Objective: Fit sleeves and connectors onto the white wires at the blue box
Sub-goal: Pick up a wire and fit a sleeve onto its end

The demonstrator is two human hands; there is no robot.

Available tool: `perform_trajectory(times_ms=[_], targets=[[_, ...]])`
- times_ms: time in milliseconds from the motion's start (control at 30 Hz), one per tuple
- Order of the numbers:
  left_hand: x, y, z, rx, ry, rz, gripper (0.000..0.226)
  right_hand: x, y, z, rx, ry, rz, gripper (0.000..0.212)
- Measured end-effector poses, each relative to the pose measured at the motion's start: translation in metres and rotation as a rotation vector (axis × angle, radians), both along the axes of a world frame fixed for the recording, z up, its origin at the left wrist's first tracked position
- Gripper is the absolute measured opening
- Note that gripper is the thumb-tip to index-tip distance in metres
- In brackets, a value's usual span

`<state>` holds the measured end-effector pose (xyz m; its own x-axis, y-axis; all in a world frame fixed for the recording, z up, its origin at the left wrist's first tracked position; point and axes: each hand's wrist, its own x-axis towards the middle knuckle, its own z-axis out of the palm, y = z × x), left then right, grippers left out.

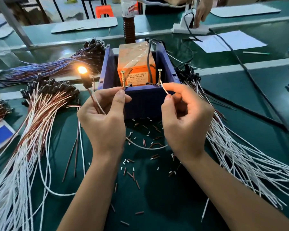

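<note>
Green desk (pixel 157 205): both hands pinch wire ends onto the blue box's (pixel 145 100) screws at 12 o'clock; left hand (pixel 103 117) on the brown wire (pixel 94 104), right hand (pixel 185 117) on the white wire (pixel 164 89), which may slip off, darkening the lamp (pixel 82 70).

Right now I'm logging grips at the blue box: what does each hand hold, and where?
The left hand pinches a lead at the left screw and grips the lit lamp's leads. The right hand pinches a white wire near its end, at the right screw.

Honestly I can't read any text here. The orange unit (pixel 137 64) in the blue box (pixel 145 99) has a pale label (pixel 138 79) with printed lines, all too blurry to make out. At 12 o'clock, the bottle (pixel 129 17) label shows only smudges, and the white-and-blue card (pixel 0 137) at 9 o'clock is cut off.
</note>
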<state>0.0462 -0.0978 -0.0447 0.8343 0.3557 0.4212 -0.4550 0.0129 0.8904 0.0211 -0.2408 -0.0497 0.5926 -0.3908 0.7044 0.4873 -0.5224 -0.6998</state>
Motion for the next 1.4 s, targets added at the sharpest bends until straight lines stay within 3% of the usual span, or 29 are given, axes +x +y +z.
perform_trajectory(times_ms=[767,967,1133,1200,1300,1400], targets=[[-0.004,-0.002,-0.001,-0.001,-0.015,-0.050,0.006,0.000,-0.001,0.002,0.019,0.013,0.018,0.019],[-0.009,0.000,0.004,-0.148,0.004,-0.217,0.007,0.004,-0.011,0.013,0.158,0.058,-0.014,0.021],[-0.021,-0.014,0.014,-0.248,0.094,-0.486,0.010,0.010,-0.050,0.042,0.250,0.277,-0.017,0.019],[-0.026,-0.030,0.023,-0.306,0.105,-0.592,0.015,0.005,-0.075,0.055,0.183,0.353,-0.063,0.018],[-0.030,-0.064,0.038,-0.381,0.153,-0.702,0.037,-0.007,-0.109,0.075,-0.102,0.412,-0.269,0.023],[-0.032,-0.102,0.049,-0.449,0.245,-0.790,0.045,-0.034,-0.121,0.096,-0.322,0.264,-0.389,0.031]])
